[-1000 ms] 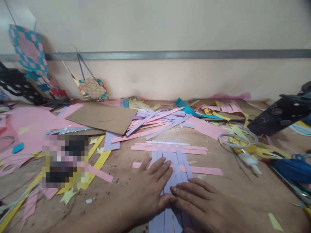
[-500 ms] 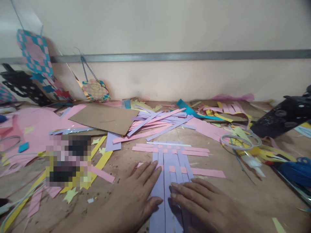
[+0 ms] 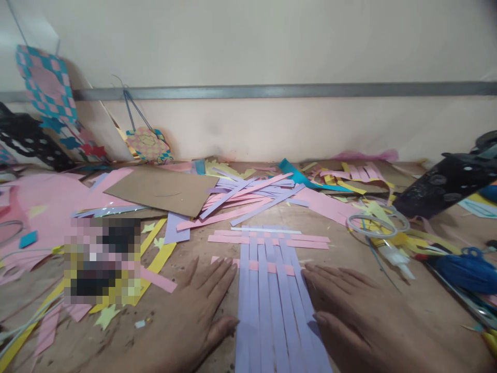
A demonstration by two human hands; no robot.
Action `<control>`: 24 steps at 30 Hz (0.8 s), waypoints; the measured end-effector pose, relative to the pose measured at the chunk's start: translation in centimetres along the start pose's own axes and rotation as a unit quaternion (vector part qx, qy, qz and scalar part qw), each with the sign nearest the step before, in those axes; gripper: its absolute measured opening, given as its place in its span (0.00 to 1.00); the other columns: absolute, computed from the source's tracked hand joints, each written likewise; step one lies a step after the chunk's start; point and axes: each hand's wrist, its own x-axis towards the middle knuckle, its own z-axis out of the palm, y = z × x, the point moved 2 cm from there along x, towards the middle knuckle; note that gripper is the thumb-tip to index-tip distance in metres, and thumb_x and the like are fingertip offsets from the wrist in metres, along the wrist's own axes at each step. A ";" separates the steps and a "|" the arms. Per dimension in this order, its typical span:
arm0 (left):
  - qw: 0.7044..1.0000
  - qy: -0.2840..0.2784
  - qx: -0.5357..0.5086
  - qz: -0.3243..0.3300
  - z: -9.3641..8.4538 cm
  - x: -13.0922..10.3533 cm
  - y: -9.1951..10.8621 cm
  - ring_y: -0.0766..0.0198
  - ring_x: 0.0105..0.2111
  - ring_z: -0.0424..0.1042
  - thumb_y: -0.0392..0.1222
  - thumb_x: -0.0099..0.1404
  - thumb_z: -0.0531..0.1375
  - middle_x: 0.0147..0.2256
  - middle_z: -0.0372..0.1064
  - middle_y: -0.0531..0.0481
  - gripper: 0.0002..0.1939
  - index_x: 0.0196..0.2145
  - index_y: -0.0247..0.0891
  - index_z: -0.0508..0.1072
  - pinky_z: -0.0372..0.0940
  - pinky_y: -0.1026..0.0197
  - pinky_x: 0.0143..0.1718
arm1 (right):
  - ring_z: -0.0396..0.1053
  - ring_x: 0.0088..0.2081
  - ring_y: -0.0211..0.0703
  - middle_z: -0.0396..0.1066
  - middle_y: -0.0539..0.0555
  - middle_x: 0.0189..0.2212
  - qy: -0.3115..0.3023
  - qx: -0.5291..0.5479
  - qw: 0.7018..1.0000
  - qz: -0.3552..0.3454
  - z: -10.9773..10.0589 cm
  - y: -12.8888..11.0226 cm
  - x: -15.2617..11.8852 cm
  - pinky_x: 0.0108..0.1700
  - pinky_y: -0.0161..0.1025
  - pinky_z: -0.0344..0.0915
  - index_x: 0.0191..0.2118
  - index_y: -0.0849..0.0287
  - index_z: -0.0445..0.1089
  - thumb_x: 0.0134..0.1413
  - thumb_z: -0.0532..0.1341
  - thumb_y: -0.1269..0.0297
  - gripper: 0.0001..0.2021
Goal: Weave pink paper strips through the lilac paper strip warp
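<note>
Several long purple strips (image 3: 267,311) run toward me, with pink strips (image 3: 310,239) woven across their far end. A nearer pink strip (image 3: 287,269) crosses under and over them, its left end beneath my left fingertips. My left hand (image 3: 205,305) lies flat, fingers spread, along the left edge of the purple strips. On their right side rests my right hand (image 3: 349,311), fingers stretched out, its fingertips by the outermost strip. The right end of the nearer pink strip is hidden by my right hand.
Behind lies a pile of loose purple and pink strips (image 3: 248,194) beside brown cardboard (image 3: 163,190). To the right are white rings (image 3: 370,225), a glue bottle (image 3: 395,257), blue cord (image 3: 468,270) and a black dotted cup (image 3: 438,181). Yellow strips (image 3: 161,259) lie left.
My right hand has slid right, off the purple strips to their side. My left hand has shifted slightly left. More of the purple strips shows, now spread wider.
</note>
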 end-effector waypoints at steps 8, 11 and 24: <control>1.000 -0.029 -0.008 -0.008 -0.8 1.6 0.0 0.47 0.71 0.58 0.67 0.77 0.50 0.71 0.57 0.46 0.38 0.75 0.46 0.54 0.37 0.40 0.74 | 0.75 0.57 0.60 0.75 0.54 0.61 -0.042 -0.034 0.998 0.010 1.2 0.9 -0.7 0.55 0.60 0.75 0.65 0.45 0.69 0.65 0.60 0.56 0.24; 0.999 -0.047 -0.005 -0.024 -0.4 2.1 0.0 0.45 0.71 0.57 0.67 0.77 0.50 0.71 0.57 0.45 0.38 0.74 0.43 0.56 0.38 0.38 0.74 | 0.74 0.59 0.61 0.73 0.56 0.63 -0.031 -0.039 0.999 0.003 2.3 1.7 -1.3 0.57 0.62 0.73 0.68 0.48 0.67 0.67 0.59 0.52 0.26; 0.992 -0.028 -0.051 0.108 -2.3 3.6 4.5 0.55 0.73 0.53 0.57 0.82 0.46 0.73 0.52 0.51 0.30 0.75 0.47 0.52 0.38 0.44 0.75 | 0.73 0.60 0.50 0.70 0.54 0.65 -0.058 0.009 0.979 -0.197 0.5 -3.1 1.0 0.56 0.45 0.73 0.69 0.57 0.65 0.65 0.63 0.50 0.31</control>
